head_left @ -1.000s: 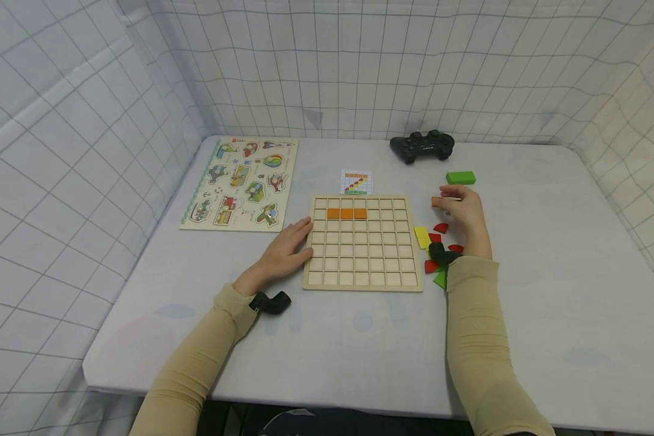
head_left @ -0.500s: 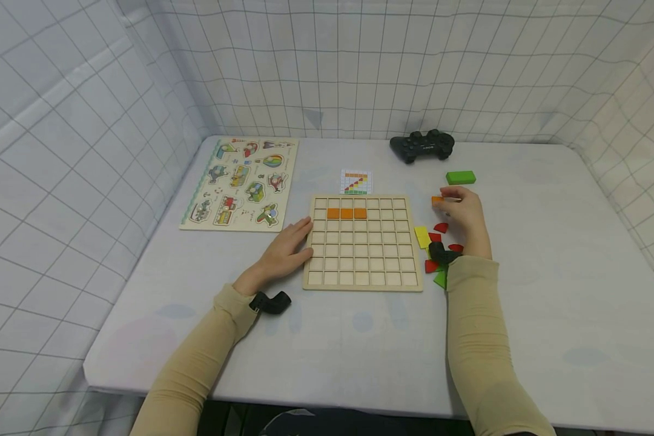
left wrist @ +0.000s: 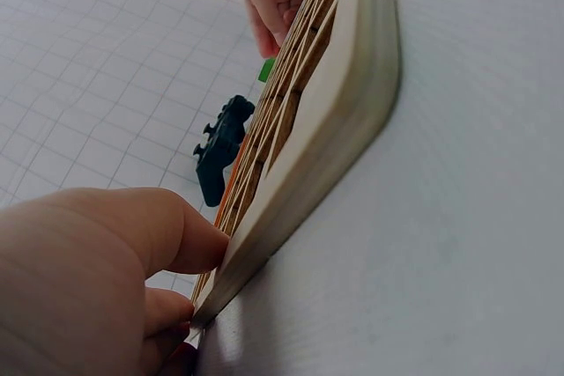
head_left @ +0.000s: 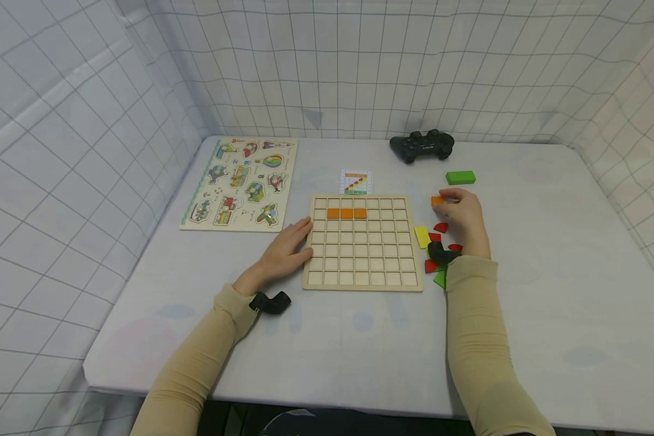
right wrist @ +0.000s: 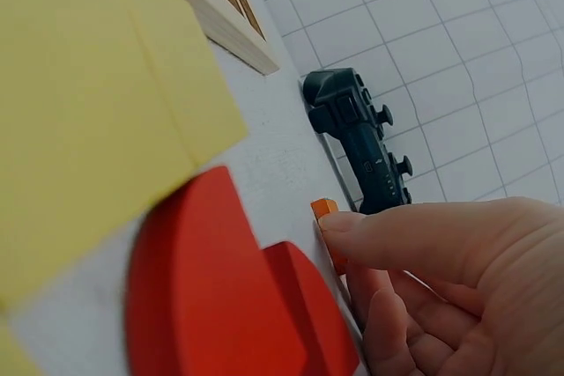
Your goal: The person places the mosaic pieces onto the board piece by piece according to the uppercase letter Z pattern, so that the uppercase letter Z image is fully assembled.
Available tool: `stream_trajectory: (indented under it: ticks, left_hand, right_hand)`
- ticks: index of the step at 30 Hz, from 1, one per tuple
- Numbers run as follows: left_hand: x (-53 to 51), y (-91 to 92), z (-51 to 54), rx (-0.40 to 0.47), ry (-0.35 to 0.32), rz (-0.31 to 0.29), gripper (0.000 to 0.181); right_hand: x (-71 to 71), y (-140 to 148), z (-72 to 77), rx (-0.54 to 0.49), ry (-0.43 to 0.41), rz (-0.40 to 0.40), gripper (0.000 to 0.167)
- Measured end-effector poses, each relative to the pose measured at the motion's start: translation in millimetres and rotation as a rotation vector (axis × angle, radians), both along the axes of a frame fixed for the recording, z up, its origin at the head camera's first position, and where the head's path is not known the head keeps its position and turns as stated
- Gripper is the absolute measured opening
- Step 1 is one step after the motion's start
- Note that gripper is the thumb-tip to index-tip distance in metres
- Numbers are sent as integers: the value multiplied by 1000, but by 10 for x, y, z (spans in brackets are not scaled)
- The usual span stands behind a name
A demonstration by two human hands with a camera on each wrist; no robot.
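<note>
My right hand (head_left: 462,212) pinches an orange block (head_left: 437,201) between thumb and fingers, right of the wooden grid board (head_left: 362,285). In the right wrist view the thumb lies on the orange block (right wrist: 324,208). My left hand (head_left: 283,251) rests against the board's left edge with fingers fairly straight, and its thumb touches the rim in the left wrist view. Three orange squares (head_left: 347,214) sit side by side in the board's second row. Below my right hand lie red pieces (head_left: 441,227), yellow pieces (head_left: 422,237) and green pieces (head_left: 440,279), partly hidden by the wrist camera.
Behind the board lies a small pattern card (head_left: 356,181). A picture puzzle board (head_left: 240,184) lies at the back left. A black game controller (head_left: 422,146) and a green block (head_left: 460,178) are at the back right. Grid-patterned cloth walls (head_left: 354,66) surround the table.
The orange block has turned slightly in my right hand's fingers and shows more of its face. The right hand has shifted very little, and my left hand has stayed put.
</note>
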State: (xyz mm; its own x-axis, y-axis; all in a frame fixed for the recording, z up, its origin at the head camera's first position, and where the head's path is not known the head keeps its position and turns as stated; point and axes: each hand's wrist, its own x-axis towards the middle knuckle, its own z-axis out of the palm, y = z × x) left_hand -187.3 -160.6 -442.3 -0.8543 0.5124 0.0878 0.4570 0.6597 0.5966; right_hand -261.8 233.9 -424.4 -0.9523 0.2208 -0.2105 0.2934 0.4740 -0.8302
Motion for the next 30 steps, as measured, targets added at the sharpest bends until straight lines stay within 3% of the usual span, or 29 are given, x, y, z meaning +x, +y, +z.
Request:
stream_trajectory:
  ticks: [30]
  left_hand:
    - [-6, 0, -7, -9, 4, 1, 62]
  right_hand:
    - [33, -43, 120, 102, -41, 114, 40]
